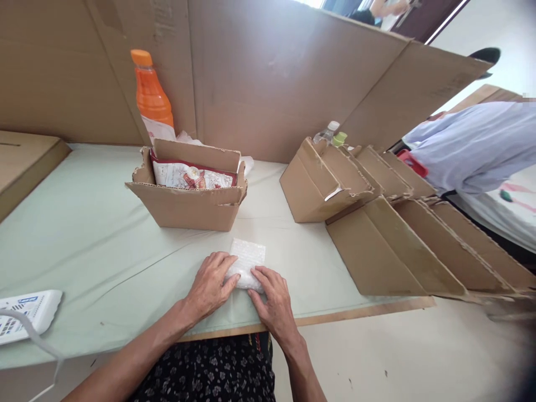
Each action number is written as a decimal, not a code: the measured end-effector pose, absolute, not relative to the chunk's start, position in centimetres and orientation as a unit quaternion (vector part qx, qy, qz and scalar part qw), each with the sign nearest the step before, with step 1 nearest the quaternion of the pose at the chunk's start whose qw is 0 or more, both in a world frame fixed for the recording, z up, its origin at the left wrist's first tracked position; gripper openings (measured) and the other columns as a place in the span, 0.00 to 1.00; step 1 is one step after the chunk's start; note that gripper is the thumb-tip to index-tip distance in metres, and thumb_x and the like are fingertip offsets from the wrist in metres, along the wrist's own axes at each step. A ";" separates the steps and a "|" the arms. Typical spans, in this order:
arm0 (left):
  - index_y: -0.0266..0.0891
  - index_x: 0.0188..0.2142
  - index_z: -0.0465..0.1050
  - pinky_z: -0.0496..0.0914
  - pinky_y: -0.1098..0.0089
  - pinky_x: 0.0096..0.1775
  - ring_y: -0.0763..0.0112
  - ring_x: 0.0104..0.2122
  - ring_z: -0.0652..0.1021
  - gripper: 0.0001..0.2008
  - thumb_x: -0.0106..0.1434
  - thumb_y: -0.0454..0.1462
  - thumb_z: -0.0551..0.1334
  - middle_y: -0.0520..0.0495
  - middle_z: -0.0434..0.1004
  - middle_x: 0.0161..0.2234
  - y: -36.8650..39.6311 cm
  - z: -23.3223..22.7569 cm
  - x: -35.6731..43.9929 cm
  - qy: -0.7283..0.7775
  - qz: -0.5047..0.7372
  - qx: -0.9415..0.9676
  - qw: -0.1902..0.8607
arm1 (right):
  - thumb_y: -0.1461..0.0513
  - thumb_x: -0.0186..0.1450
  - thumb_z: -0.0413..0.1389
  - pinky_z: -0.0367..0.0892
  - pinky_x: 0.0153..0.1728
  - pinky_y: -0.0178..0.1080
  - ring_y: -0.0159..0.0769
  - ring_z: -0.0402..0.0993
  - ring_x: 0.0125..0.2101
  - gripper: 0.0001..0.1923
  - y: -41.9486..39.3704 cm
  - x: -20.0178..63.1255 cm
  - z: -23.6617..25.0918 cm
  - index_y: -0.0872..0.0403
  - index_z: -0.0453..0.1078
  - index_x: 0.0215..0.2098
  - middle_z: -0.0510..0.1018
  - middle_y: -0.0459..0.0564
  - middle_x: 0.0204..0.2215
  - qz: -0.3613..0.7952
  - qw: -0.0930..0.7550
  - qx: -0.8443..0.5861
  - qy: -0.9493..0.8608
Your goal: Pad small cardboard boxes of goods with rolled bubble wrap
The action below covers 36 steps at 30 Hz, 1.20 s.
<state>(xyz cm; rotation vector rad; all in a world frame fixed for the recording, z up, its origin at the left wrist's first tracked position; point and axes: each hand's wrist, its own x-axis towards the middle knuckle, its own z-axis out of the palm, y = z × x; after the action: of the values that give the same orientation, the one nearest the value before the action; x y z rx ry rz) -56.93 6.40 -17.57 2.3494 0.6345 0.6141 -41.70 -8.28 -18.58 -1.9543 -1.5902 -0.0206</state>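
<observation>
A small folded piece of bubble wrap (248,254) lies on the table near its front edge. My left hand (213,282) grips its left side, fingers on top and the thumb at the near edge. On the right side, my right hand (271,290) holds it the same way, with fingers bent over the near corner. Whether anything is wrapped inside cannot be seen. Just beyond the wrap stands an open cardboard box (192,209) with a red and white packet (190,174) inside.
An orange bottle (154,100) stands behind the box. Several cardboard bins (377,245) line the right side. A white packet (31,312) lies at the left edge, a flat carton (29,162) further back. Cardboard panels (268,84) wall the rear. Another person's sleeve (469,142) shows at right.
</observation>
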 end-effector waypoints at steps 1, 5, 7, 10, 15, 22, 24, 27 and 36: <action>0.38 0.53 0.72 0.70 0.55 0.49 0.54 0.48 0.74 0.16 0.65 0.37 0.61 0.39 0.76 0.49 6.3 -17.7 -57.0 0.236 0.245 0.889 0.308 | 0.62 0.70 0.55 0.69 0.48 0.48 0.46 0.73 0.50 0.17 -8.0 -41.6 -18.6 0.50 0.68 0.57 0.78 0.54 0.51 -0.003 0.309 -0.740 -0.598; 0.40 0.54 0.71 0.69 0.54 0.52 0.55 0.51 0.73 0.19 0.63 0.34 0.62 0.40 0.74 0.52 6.0 -18.2 -57.6 0.199 0.264 0.889 0.316 | 0.61 0.70 0.56 0.69 0.45 0.48 0.45 0.75 0.46 0.15 -7.5 -41.3 -18.5 0.50 0.70 0.55 0.80 0.53 0.45 0.007 0.321 -0.743 -0.588; 0.40 0.52 0.72 0.70 0.55 0.50 0.57 0.49 0.74 0.15 0.65 0.34 0.60 0.41 0.76 0.50 6.1 -18.4 -57.7 0.202 0.265 0.885 0.326 | 0.61 0.70 0.56 0.70 0.46 0.48 0.45 0.75 0.47 0.17 -7.6 -41.4 -18.5 0.50 0.69 0.56 0.80 0.53 0.46 -0.002 0.331 -0.742 -0.583; 0.39 0.48 0.74 0.70 0.56 0.49 0.58 0.47 0.75 0.11 0.67 0.35 0.59 0.42 0.78 0.46 6.5 -18.6 -57.5 0.210 0.257 0.882 0.336 | 0.61 0.70 0.55 0.69 0.51 0.49 0.47 0.71 0.55 0.24 -8.1 -41.6 -18.7 0.51 0.63 0.63 0.75 0.57 0.55 -0.024 0.337 -0.745 -0.575; 0.40 0.47 0.75 0.70 0.55 0.47 0.58 0.44 0.75 0.10 0.67 0.37 0.60 0.43 0.79 0.43 7.0 -18.7 -56.7 0.219 0.241 0.880 0.345 | 0.63 0.69 0.54 0.67 0.53 0.51 0.49 0.67 0.59 0.24 -8.0 -41.6 -19.4 0.49 0.63 0.63 0.68 0.58 0.62 -0.046 0.307 -0.753 -0.580; 0.39 0.59 0.66 0.68 0.52 0.56 0.54 0.56 0.71 0.23 0.65 0.37 0.62 0.37 0.70 0.57 6.5 -18.8 -57.3 0.226 0.292 0.869 0.330 | 0.63 0.69 0.54 0.68 0.50 0.49 0.46 0.73 0.52 0.18 -6.6 -41.3 -19.1 0.49 0.70 0.56 0.78 0.55 0.50 -0.013 0.330 -0.743 -0.582; 0.39 0.60 0.65 0.68 0.53 0.56 0.55 0.56 0.71 0.24 0.65 0.36 0.62 0.37 0.71 0.57 6.5 -18.8 -57.5 0.206 0.296 0.874 0.326 | 0.62 0.69 0.55 0.67 0.49 0.49 0.46 0.74 0.49 0.15 -6.8 -41.4 -18.7 0.50 0.71 0.54 0.79 0.54 0.47 0.009 0.334 -0.739 -0.585; 0.38 0.56 0.69 0.70 0.54 0.52 0.56 0.51 0.74 0.20 0.65 0.35 0.62 0.39 0.75 0.50 6.4 -18.7 -57.7 0.180 0.298 0.877 0.332 | 0.61 0.68 0.56 0.67 0.48 0.49 0.45 0.74 0.47 0.13 -7.4 -41.5 -18.1 0.51 0.72 0.51 0.81 0.53 0.44 0.032 0.342 -0.730 -0.590; 0.39 0.49 0.73 0.70 0.55 0.48 0.57 0.45 0.75 0.12 0.67 0.39 0.61 0.42 0.79 0.43 6.6 -18.9 -57.0 0.201 0.276 0.873 0.348 | 0.61 0.69 0.55 0.68 0.52 0.49 0.47 0.70 0.55 0.23 -8.2 -41.7 -18.5 0.51 0.64 0.62 0.74 0.57 0.56 -0.010 0.332 -0.741 -0.584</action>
<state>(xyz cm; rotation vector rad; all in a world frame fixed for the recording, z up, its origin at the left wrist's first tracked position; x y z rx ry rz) -57.04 6.61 -18.85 2.2633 0.5220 0.7165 -41.73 -8.23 -18.55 -1.9364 -1.5259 -0.0257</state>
